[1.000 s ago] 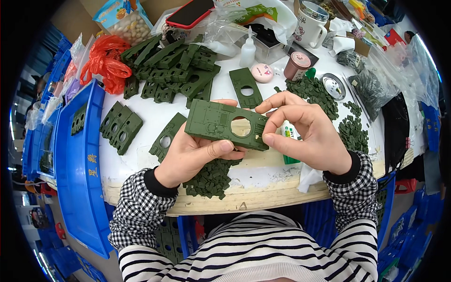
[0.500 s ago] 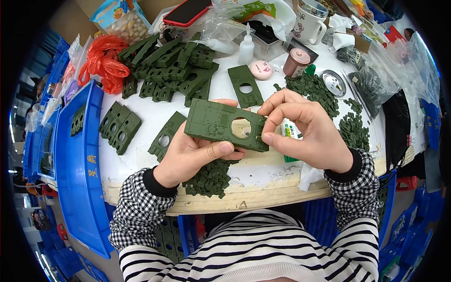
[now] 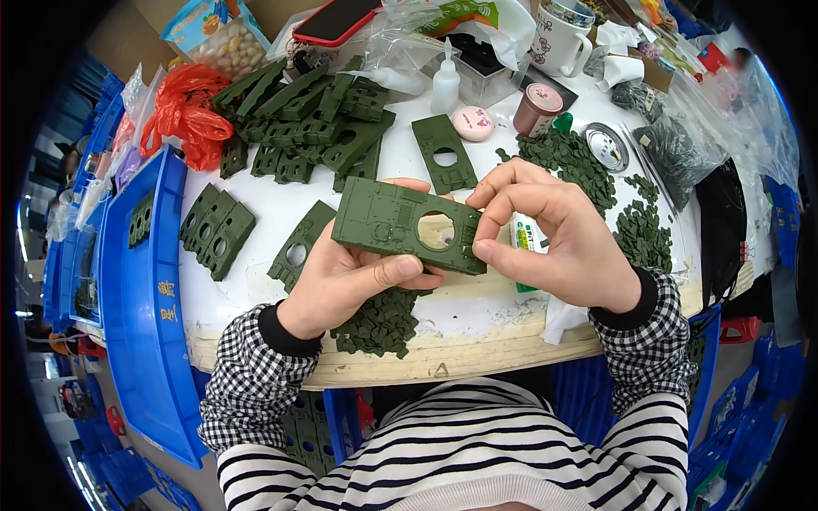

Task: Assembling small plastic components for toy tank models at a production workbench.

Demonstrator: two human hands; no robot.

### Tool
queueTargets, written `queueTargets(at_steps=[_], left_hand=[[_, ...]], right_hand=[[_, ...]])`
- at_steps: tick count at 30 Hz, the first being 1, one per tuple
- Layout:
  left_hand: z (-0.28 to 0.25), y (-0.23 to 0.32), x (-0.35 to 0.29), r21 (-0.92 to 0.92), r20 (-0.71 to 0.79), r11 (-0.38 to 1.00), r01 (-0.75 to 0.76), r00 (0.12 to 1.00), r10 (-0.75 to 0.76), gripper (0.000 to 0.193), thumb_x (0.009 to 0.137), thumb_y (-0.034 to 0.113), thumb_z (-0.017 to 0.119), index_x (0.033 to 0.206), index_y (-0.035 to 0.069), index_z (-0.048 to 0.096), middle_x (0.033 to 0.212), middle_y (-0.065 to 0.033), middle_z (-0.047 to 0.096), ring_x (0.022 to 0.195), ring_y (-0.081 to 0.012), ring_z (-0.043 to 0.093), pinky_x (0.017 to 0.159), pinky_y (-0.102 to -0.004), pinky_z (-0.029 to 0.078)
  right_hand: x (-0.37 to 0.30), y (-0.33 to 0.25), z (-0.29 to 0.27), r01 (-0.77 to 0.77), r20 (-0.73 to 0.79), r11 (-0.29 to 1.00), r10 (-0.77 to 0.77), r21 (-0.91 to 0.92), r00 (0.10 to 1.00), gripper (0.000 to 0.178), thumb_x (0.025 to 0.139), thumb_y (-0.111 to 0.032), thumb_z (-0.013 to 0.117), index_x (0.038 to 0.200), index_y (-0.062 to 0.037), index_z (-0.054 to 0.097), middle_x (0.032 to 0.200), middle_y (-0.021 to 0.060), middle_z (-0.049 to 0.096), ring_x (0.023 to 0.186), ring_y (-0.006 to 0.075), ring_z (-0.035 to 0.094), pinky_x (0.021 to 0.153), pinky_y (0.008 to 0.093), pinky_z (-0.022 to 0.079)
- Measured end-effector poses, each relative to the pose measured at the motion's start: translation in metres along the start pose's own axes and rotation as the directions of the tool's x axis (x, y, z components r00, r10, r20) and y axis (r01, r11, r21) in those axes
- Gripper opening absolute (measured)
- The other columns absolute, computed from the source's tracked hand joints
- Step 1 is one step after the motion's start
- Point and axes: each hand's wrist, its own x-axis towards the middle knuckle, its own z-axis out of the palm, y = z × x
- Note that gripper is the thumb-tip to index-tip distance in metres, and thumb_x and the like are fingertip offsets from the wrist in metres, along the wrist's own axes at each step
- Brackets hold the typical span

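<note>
Holding a flat dark-green moulded plastic plate with a round hole [image 3: 400,223] in both hands, above the white round worktop [image 3: 256,179], near its front edge. Left hand [image 3: 345,272] cups the plate from below, thumb pressed along its lower edge, fingers clenched on it. Right hand [image 3: 554,238] pinches the plate's right end, thumb [image 3: 503,253] on the lower corner, index finger on the top edge, so those fingers also grasp the plate. Plate tilted slightly, left end higher.

Under the left hand, a heap of small dark-green plastic bits [image 3: 379,322] lies on the worktop near the front edge. 1 more green plate with a hole [image 3: 444,152] lies flat behind the hands; another [image 3: 298,245] sits partly under the left hand. Stack of matching green plates [image 3: 307,119] piled at the back left. 2 or 3 plates [image 3: 215,230] at the left rim. Second pile of green bits [image 3: 567,157] right of centre. Blue plastic tray [image 3: 141,307] stands left of the worktop. Red plastic bag [image 3: 183,111] at back left, white mug [image 3: 562,38] at back, small round pink tin [image 3: 473,123] just beside the lone plate.
</note>
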Motion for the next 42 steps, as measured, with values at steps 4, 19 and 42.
queueTargets(at_steps=[4, 19, 42], left_hand=[[-0.0001, -0.0009, 0.0003, -0.007, -0.003, 1.0, -0.007, 1.0, 0.007, 0.079, 0.086, 0.02, 0.076, 0.147, 0.003, 0.027, 0.137, -0.0175, 0.053, 0.103, -0.0255, 0.067, 0.084, -0.0374, 0.062], [0.0009, 0.0007, 0.0008, -0.008, -0.004, 1.0, 0.008, 1.0, -0.008, 0.081, 0.085, 0.021, 0.077, 0.147, 0.004, 0.027, 0.141, -0.0177, 0.05, 0.107, -0.0253, 0.065, 0.083, -0.037, 0.062], [-0.0003, -0.0006, 0.001, 0.024, 0.001, 1.0, -0.002, 1.0, 0.002, 0.08, 0.086, 0.02, 0.076, 0.146, 0.003, 0.027, 0.142, -0.0201, 0.048, 0.112, -0.0274, 0.063, 0.084, -0.0378, 0.062]], right_hand=[[0.0001, 0.0005, 0.0003, 0.005, 0.001, 1.0, -0.005, 0.004, 1.0, 0.011, 0.08, -0.014, 0.074, 0.08, -0.0055, 0.067, 0.098, 0.0073, 0.062, 0.098, 0.0209, 0.058, 0.095, 0.0362, 0.041], [-0.0011, 0.0021, -0.001, 0.002, 0.018, 1.0, -0.002, 0.003, 1.0, 0.011, 0.08, -0.016, 0.074, 0.081, -0.0059, 0.068, 0.1, 0.0069, 0.062, 0.098, 0.0207, 0.058, 0.095, 0.0359, 0.041], [-0.0011, 0.0003, 0.0013, 0.071, -0.007, 0.993, -0.072, -0.097, 0.997, 0.012, 0.076, -0.009, 0.073, 0.079, -0.0054, 0.062, 0.1, 0.0081, 0.063, 0.097, 0.0215, 0.057, 0.092, 0.0349, 0.041]])
